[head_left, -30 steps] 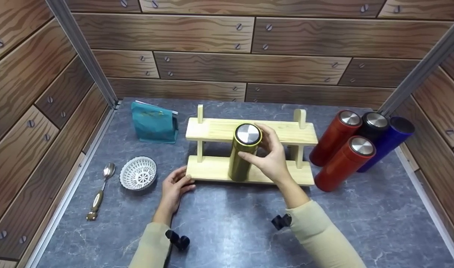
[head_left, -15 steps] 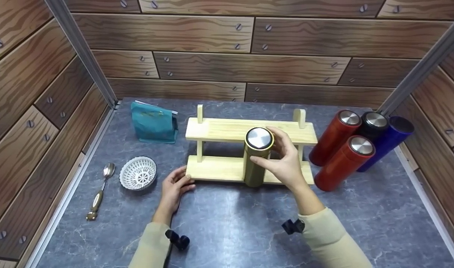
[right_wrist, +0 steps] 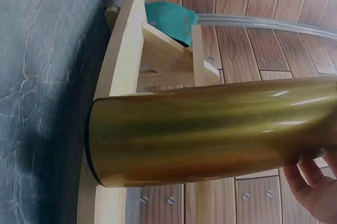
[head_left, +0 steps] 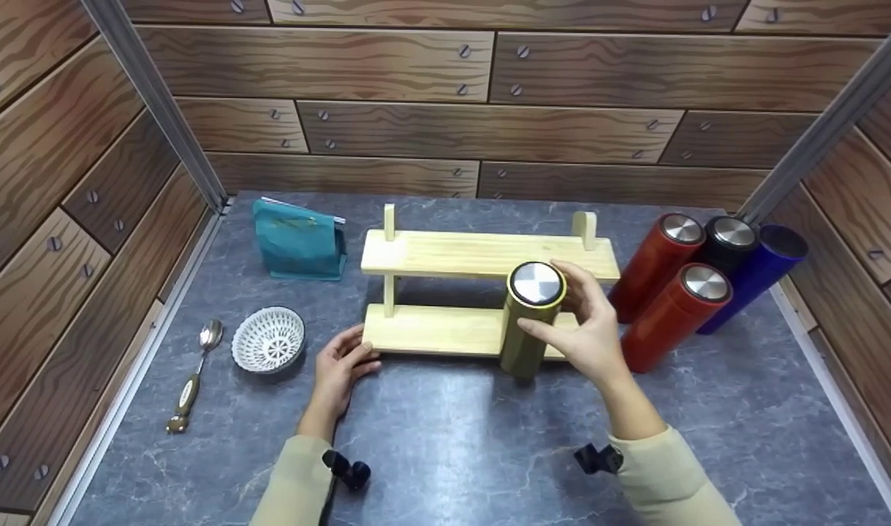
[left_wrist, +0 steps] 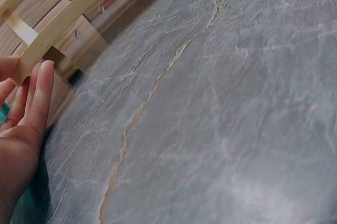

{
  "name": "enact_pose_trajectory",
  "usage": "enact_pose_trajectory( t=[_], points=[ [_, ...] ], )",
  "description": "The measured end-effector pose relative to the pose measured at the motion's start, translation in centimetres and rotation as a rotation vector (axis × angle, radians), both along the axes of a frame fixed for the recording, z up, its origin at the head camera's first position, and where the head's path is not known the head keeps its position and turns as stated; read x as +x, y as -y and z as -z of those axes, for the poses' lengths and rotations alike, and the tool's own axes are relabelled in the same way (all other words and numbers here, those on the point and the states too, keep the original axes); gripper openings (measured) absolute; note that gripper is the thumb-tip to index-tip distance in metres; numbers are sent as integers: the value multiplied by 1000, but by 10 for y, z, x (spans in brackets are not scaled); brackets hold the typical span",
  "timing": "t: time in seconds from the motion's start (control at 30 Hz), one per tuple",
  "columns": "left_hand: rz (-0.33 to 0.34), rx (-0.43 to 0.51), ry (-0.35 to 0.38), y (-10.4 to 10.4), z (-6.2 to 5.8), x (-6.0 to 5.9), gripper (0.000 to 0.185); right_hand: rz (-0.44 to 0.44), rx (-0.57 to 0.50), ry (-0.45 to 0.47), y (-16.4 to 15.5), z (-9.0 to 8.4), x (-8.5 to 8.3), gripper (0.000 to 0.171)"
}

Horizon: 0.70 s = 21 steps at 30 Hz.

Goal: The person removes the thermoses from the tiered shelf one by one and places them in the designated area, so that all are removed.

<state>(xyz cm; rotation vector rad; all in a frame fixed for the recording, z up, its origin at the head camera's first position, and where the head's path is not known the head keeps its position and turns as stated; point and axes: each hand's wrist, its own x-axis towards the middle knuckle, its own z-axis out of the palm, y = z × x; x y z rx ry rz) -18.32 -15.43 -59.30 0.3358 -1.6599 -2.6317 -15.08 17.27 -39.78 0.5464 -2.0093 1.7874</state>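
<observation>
Gold flask [head_left: 531, 321] is upright in my right hand [head_left: 588, 332], just in front of the lower board of the wooden rack [head_left: 445, 252], near its right end. Whether its base touches the grey table [head_left: 452, 438] I cannot tell; the wrist view shows the bottom edge close to the rack's front lip. My fingers [head_left: 562, 334] and thumb curl round the upper part of the body, just under the flat steel lid [head_left: 536, 283].

I judge it stiff, smooth metal, glossy enough to slip, and with some weight if it is filled, so a wrap round the barrel high up suits it better than a pinch on the lid. It looks sturdy, not fragile, though tall and narrow enough to tip.

My left hand [head_left: 340, 369] lies with straight, relaxed fingers [left_wrist: 39, 95] close together against the rack's front left corner, touching the lower board.

To the right stand two red flasks [head_left: 664, 314], a black flask [head_left: 730, 245] and a blue flask [head_left: 763, 274], close together and leaning. Left of the rack are a white basket bowl [head_left: 269, 340], a spoon [head_left: 194, 372] and a teal pouch [head_left: 297, 241] near the wood-patterned wall [head_left: 416, 131].
</observation>
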Motion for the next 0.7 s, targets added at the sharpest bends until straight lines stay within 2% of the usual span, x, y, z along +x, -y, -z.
enact_pose_trajectory(
  t=[0.1,0.37,0.7],
  points=[
    [1,-3,3,0,0,0,47,9,-14,-10,-6,1,4,72],
    [-12,8,4,0,-1,1,46,20,-111,-34,-33,19,3,78],
    [2,-2,-2,0,-1,1,47,89,-141,-28,-60,24,16,77]
  ],
)
